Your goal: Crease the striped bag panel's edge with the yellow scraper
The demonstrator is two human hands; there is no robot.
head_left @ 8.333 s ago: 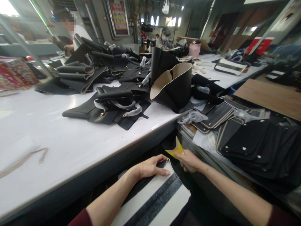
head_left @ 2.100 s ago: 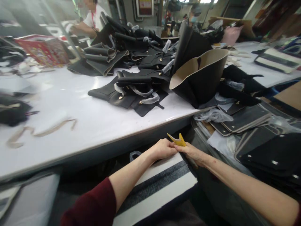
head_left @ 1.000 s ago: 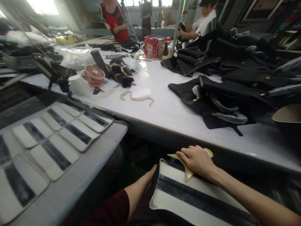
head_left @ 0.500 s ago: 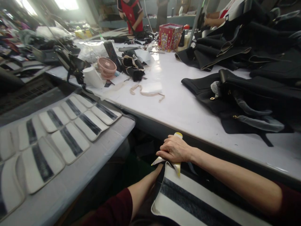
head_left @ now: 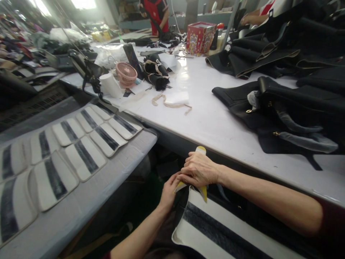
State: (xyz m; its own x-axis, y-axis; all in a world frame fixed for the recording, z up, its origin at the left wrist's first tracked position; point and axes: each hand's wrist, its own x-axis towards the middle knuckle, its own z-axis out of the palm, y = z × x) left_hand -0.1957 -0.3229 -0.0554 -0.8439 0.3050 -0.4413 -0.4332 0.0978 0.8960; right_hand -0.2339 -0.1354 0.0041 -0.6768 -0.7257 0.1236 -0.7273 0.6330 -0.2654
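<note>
My right hand [head_left: 199,171] is wrapped round a yellow-and-white thing [head_left: 201,150]. Its rounded end sticks out above my fist, and pointed flaps hang out below. What kind of thing it is, I cannot tell. Close against the right hand's thumb, my left hand [head_left: 169,189] has its fingertips together beside the left flap; what they pinch is hidden. Just below the hands lies a white panel [head_left: 223,223] with a broad black stripe, its near end curled. Dark material shows along its edges.
Several striped white panels [head_left: 82,158] lie in rows on the grey side table [head_left: 113,183]. On the white worktable [head_left: 185,126] are black bags [head_left: 242,104], a pink fan [head_left: 126,73], a white roll [head_left: 110,85], a beige strip [head_left: 172,105] and a red box [head_left: 201,37]. A person in red [head_left: 155,16] stands behind.
My left hand has come up from behind the panel to meet the right hand's thumb. The right hand keeps its grip on the yellow-and-white thing. The view has shifted slightly.
</note>
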